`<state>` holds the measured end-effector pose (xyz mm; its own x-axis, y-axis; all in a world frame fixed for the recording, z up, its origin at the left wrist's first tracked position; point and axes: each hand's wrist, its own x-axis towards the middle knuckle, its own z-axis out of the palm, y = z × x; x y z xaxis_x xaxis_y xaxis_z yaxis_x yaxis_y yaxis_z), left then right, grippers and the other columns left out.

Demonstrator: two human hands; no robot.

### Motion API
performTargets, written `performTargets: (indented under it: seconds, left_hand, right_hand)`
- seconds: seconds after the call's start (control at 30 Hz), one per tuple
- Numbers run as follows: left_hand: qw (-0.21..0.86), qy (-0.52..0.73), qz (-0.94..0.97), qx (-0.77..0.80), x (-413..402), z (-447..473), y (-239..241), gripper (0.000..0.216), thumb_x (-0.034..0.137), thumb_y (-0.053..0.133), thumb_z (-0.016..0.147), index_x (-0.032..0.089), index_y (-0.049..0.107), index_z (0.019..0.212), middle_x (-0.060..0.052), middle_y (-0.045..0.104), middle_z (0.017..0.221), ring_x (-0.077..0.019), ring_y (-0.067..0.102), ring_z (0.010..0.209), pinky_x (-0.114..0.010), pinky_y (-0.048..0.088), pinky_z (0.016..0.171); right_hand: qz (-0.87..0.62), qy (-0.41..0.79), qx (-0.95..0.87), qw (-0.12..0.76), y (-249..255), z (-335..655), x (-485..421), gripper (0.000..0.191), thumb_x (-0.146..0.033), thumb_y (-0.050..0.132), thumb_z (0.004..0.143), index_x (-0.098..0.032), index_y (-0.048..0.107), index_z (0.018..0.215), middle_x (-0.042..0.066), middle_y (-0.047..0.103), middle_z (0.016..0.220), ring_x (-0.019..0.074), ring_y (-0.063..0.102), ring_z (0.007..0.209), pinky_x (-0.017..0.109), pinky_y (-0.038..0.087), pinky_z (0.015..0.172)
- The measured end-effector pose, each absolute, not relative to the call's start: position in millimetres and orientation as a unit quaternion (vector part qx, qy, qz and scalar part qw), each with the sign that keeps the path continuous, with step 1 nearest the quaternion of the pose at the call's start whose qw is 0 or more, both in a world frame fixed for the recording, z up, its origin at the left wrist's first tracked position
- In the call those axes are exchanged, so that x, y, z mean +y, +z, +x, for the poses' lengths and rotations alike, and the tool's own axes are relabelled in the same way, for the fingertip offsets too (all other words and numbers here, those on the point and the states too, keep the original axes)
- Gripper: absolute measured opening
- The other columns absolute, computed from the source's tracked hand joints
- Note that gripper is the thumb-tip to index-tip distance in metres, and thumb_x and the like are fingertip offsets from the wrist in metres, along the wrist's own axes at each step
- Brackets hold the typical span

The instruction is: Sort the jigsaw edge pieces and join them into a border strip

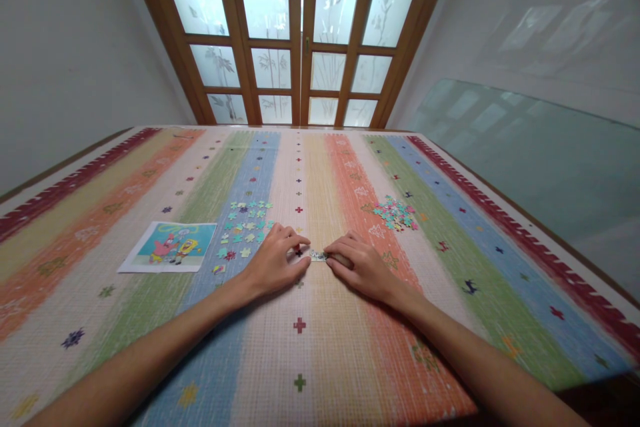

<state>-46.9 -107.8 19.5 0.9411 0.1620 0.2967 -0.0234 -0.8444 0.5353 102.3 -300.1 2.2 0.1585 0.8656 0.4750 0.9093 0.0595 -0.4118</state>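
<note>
A short pale strip of joined jigsaw puzzle pieces (318, 255) lies on the striped tablecloth between my two hands. My left hand (277, 259) is at its left end, thumb and index finger apart with a gap between their tips; the thumb tip is close beside the strip. The curled fingers and thumb of my right hand (359, 264) grip the right end, which they partly cover. Left of my left hand, several loose puzzle pieces (245, 238) are spread out in rough rows. A heap of puzzle pieces (395, 213) sits beyond my right hand.
A printed cartoon picture (173, 247) lies flat at the left. One colourful puzzle piece (219, 269) rests apart, near my left forearm. The striped tablecloth (300, 353) covers the table. Wooden doors with frosted panes (270, 10) stand behind, with walls at both sides.
</note>
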Motion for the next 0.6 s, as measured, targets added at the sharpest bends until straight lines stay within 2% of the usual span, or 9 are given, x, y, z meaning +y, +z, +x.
performTargets:
  seconds: [0.23,0.4,0.6]
  left_hand:
    - [0.192,0.178,0.963,0.058,-79,-60,23,0.022,0.028,0.064,0.086,0.017,0.072,0.103,-0.008,0.065,0.095,-0.0268,0.051,0.096,-0.046,0.043,0.092]
    - [0.188,0.161,0.967,0.054,-75,-65,22,0.015,0.028,0.063,0.087,0.017,0.071,0.092,-0.007,0.063,0.089,-0.0256,0.050,0.092,-0.044,0.043,0.089]
    - [0.200,0.160,0.966,0.040,-73,-63,19,0.014,0.030,0.061,0.091,0.019,0.069,0.088,-0.005,0.063,0.086,-0.0234,0.051,0.088,-0.041,0.043,0.086]
  right_hand:
    - [-0.677,-0.044,-0.650,0.341,2,102,-300,0.011,-0.022,0.057,0.099,-0.018,0.068,0.101,0.007,0.073,0.093,0.0217,0.061,0.087,0.039,0.049,0.084]
    - [-0.678,-0.052,-0.648,0.344,2,102,-300,0.012,-0.021,0.057,0.098,-0.019,0.068,0.102,0.007,0.073,0.093,0.0221,0.061,0.087,0.039,0.050,0.082]
    - [-0.684,-0.036,-0.646,0.337,2,103,-301,0.014,-0.021,0.055,0.099,-0.019,0.068,0.103,0.007,0.074,0.094,0.0219,0.062,0.088,0.041,0.050,0.085]
